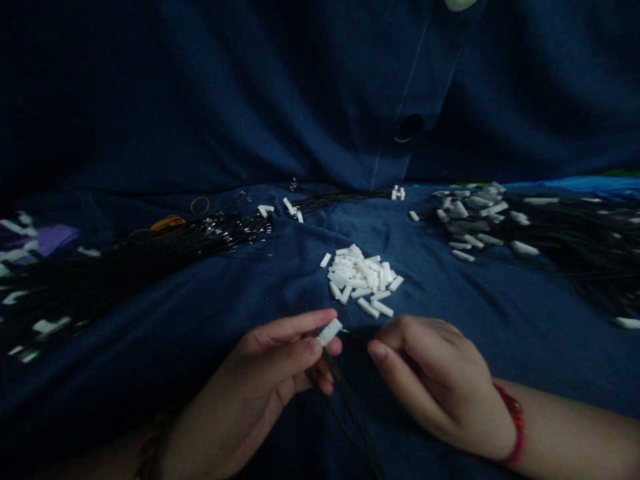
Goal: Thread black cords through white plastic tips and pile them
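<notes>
My left hand [280,373] pinches a small white plastic connector housing [330,332] between thumb and fingers. Several thin black wires [345,393] hang down below that hand. To the right, my right hand [435,373] is closed, thumb against forefinger, on a thin dark wire [357,335]. The wire's shiny metal tip is at the housing's right end; how far it sits inside I cannot tell. Just beyond both hands lies a loose pile of white connector housings [363,273] on dark blue cloth [280,287].
Bundled black wires with bare metal tips [220,230] lie at left, near an orange rubber band [200,205]. More wires with white housings [480,207] lie at right. A purple piece [55,240] shows at far left. Buttoned dark blue fabric [300,93] rises behind.
</notes>
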Demonstrator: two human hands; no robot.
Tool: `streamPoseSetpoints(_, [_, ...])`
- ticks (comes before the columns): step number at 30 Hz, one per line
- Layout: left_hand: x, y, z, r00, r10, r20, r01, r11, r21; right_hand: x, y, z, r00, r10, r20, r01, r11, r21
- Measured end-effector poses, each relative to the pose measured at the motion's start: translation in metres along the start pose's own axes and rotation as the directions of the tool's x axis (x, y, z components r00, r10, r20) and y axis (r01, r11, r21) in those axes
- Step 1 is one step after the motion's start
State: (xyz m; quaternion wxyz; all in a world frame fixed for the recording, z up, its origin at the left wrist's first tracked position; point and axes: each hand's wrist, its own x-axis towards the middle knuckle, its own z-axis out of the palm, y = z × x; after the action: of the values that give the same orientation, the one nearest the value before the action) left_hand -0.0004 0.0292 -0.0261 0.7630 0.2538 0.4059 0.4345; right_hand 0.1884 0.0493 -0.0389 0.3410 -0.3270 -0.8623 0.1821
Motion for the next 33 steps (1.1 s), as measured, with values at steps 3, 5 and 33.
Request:
streamPoseSetpoints(3, [0.000,0.000,0.001,1.000,0.000,-0.011,0.000,1.000,0.004,0.000,0.001,0.001,1.000,-0.005,-0.001,0.005,1.000,-0.012])
streamPoseSetpoints(5, [0.000,0.000,0.001,1.000,-0.005,-0.020,0.005,1.000,0.006,0.001,0.002,0.001,1.000,-0.003,-0.005,0.003,1.000,-0.015])
streamPoseSetpoints(33, [0.004,-0.009,-0.005,0.993,0.115,-0.034,-0.093,0.920,0.382,0.001,-0.009,0.007,0.993,0.031,0.117,-0.015,0.991,-0.135])
